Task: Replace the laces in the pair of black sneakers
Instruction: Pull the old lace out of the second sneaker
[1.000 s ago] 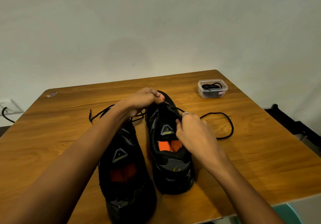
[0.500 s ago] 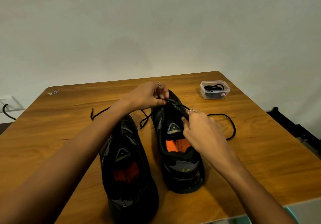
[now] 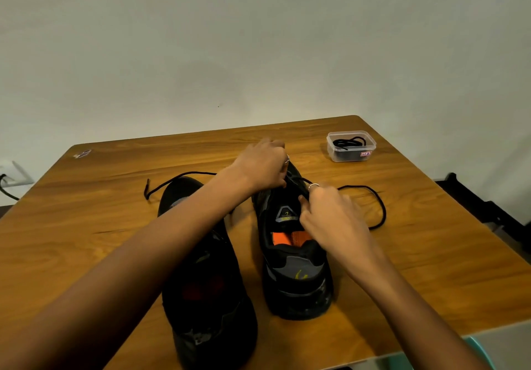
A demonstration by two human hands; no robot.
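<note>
On the wooden table (image 3: 431, 254), with its warm orange grain and rounded corners, my pair of black sneakers stands side by side, heels toward me. From my head camera, the right sneaker (image 3: 296, 277) shows a grey heel panel with a small yellow mark, a triangular tongue label and a bright orange insole inside the opening. My left hand (image 3: 260, 167) reaches across to its toe end, fingers curled and pinching the black lace (image 3: 379, 211) near the front eyelets (a thin ring shows on one finger). My right hand (image 3: 333, 214) rests over the tongue area, fingers bent and gripping at the lacing, though exactly what the fingertips pinch is hidden; it wears a ring too. That lace is a thin round cord, and its loose end loops out over the tabletop to the right of the shoe. The left sneaker (image 3: 207, 298) sits just beside the right one, mostly shadowed under my left forearm, with a dull red insole; its own lace (image 3: 161, 187) trails off past the toe to the left. Toward the far right corner stands a small clear plastic container (image 3: 351, 147), rectangular with rounded edges, holding a coiled black lace (image 3: 349, 141).
</note>
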